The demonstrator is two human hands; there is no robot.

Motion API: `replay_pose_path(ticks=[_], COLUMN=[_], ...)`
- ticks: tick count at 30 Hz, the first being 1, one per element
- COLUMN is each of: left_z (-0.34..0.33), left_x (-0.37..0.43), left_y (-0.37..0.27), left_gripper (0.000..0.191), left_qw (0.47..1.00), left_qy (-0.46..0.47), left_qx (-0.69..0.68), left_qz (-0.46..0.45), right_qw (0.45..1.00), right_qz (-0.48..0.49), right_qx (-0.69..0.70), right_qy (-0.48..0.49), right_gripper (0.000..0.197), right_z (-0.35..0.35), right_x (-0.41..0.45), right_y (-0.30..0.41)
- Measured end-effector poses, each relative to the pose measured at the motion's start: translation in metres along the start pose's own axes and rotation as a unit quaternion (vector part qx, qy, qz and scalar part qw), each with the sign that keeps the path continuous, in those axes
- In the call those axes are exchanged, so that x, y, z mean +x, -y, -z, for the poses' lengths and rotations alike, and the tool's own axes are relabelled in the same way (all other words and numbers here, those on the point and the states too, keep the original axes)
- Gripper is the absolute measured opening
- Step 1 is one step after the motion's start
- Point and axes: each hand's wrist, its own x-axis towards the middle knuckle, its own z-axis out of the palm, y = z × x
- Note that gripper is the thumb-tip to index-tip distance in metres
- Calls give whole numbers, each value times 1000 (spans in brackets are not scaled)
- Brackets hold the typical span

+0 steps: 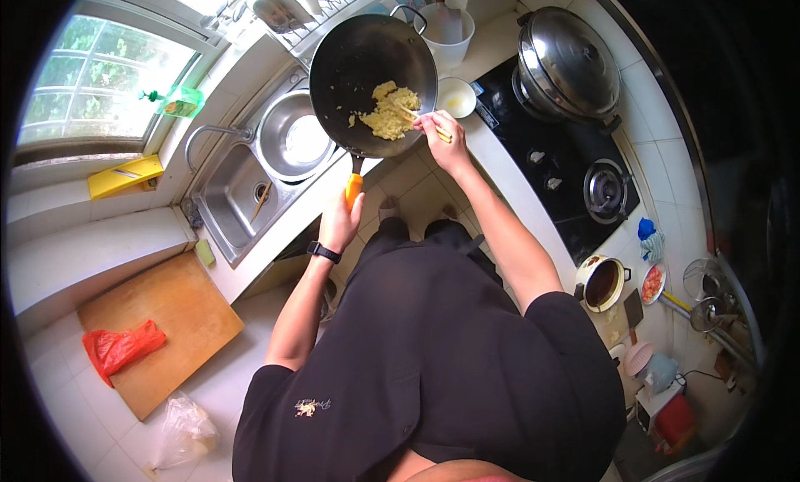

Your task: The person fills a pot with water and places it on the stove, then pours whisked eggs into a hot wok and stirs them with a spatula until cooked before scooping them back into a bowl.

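My left hand (pixel 339 222) is closed around the orange handle (pixel 354 188) of a dark wok (pixel 350 57), which is held up between the sink and the hob. Scrambled egg (pixel 390 116) lies in the wok's lower right part, with small bits scattered beside it. In my right hand (pixel 445 138) is a pair of chopsticks (pixel 411 113), their tips in the egg at the wok's right side. Just right of the wok, a white bowl (pixel 456 98) with a little yellow residue stands on the counter.
A lidded steel pot (pixel 569 63) stands on the black gas hob (pixel 550 163). Left are the steel sink (pixel 234 194), a metal basin (pixel 297 138) and a wooden board (pixel 187 313) with a red plastic bag (pixel 125 347). An enamel pot (pixel 603 284) stands at right.
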Motion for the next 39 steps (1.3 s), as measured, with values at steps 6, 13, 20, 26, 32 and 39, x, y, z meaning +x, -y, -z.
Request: replay_pose_path(ticks=[6, 13, 20, 26, 32, 39], left_z=[-9, -22, -31, -36, -40, -37], left_x=[16, 24, 24, 29, 28, 30], left_y=[-7, -16, -25, -35, -29, -39], left_gripper=[27, 26, 26, 25, 25, 23], left_qw=[999, 998, 996, 995, 992, 988], left_qy=[-16, -57, -69, -75, -78, -66], left_qx=[28, 39, 49, 70, 99, 136], left_qz=[-1, -1, 6, -5, 4, -10], right_qw=[999, 995, 996, 992, 990, 985], right_qz=[39, 88, 60, 77, 69, 80], right_qx=[24, 26, -1, 24, -14, -12], right_qy=[-28, -34, -61, -95, -121, -155], right_gripper=[18, 17, 18, 17, 19, 14], right_z=[-11, -8, 2, -20, -6, -10], right_x=[11, 12, 16, 23, 16, 29], right_y=[-15, -27, -17, -46, -36, -48])
